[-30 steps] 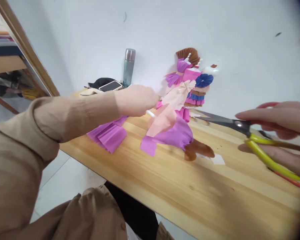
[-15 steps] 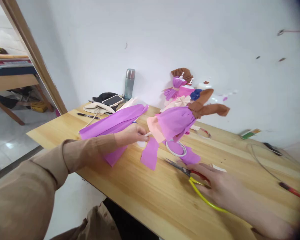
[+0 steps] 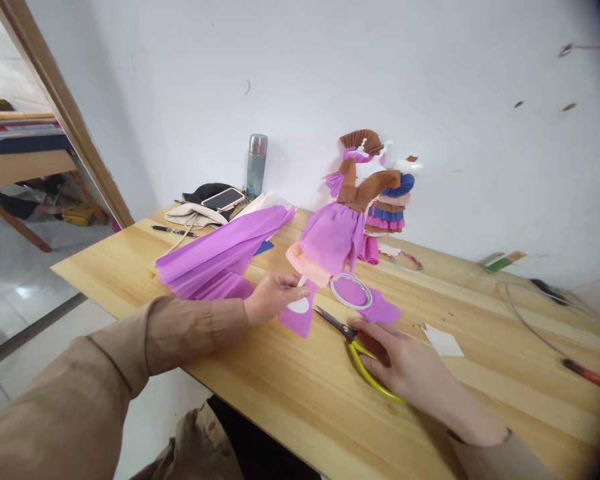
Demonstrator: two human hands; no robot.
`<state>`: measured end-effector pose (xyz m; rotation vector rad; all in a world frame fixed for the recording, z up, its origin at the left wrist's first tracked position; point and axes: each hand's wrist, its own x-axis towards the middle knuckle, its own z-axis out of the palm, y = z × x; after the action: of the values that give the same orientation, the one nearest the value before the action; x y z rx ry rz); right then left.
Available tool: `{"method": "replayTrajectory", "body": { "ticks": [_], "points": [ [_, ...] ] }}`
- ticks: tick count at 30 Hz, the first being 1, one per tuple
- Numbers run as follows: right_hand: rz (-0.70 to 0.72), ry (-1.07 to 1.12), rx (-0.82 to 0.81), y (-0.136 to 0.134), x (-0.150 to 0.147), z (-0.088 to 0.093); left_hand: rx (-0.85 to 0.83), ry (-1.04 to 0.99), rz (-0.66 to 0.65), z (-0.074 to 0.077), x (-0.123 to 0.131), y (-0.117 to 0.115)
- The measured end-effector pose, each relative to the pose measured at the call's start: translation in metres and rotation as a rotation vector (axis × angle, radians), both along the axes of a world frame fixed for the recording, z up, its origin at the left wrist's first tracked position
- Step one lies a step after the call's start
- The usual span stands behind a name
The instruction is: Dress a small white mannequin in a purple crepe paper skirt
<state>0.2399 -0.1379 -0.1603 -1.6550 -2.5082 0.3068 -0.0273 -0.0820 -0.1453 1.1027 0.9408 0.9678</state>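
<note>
My left hand [image 3: 270, 298] is closed round the white stem of a miniature dress form, just above its round white base [image 3: 299, 305]. The form wears a crepe paper dress [image 3: 333, 230] with a brown top, a purple skirt and a peach underlayer, and leans slightly right. In my right hand [image 3: 410, 357] are scissors [image 3: 343, 327] with yellow handles, their blades nearly together and pointing left towards the base. A purple paper scrap [image 3: 295, 325] lies beneath the base. Beside the scissors, a tape roll [image 3: 371, 300] rests on another purple piece [image 3: 386, 310].
Folded purple crepe paper [image 3: 220, 250] lies to the left, near a pen [image 3: 174, 231], a phone [image 3: 223, 199] and a flask [image 3: 257, 167]. Other dressed forms [image 3: 393, 207] stand by the wall. A white scrap [image 3: 444, 341] and a cable [image 3: 525, 327] lie on the right.
The dress form has swung from a strong rightward tilt to nearly upright. My left hand has moved slightly right and down. My right hand has shifted left with the scissors, whose handles are closer together.
</note>
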Motion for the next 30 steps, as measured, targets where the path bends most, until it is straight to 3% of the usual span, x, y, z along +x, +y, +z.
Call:
{"method": "replayTrajectory", "body": {
  "ticks": [6,13,21,25,30],
  "points": [
    [0.021,0.084,0.074,-0.003,0.009,0.004,0.062,-0.02,0.032,-0.005,-0.004,0.002],
    [0.012,0.06,0.098,0.002,0.01,-0.007,0.05,-0.017,-0.09,-0.008,-0.006,-0.001],
    [-0.091,0.255,0.114,0.009,0.01,0.017,0.04,-0.08,-0.303,0.0,-0.017,0.0],
    [-0.147,0.31,0.1,0.019,0.006,0.02,0.117,-0.17,-0.241,0.005,-0.026,0.007],
    [-0.015,0.091,0.076,0.019,-0.002,0.01,0.149,-0.063,-0.124,0.003,-0.032,0.018]
  ]
}}
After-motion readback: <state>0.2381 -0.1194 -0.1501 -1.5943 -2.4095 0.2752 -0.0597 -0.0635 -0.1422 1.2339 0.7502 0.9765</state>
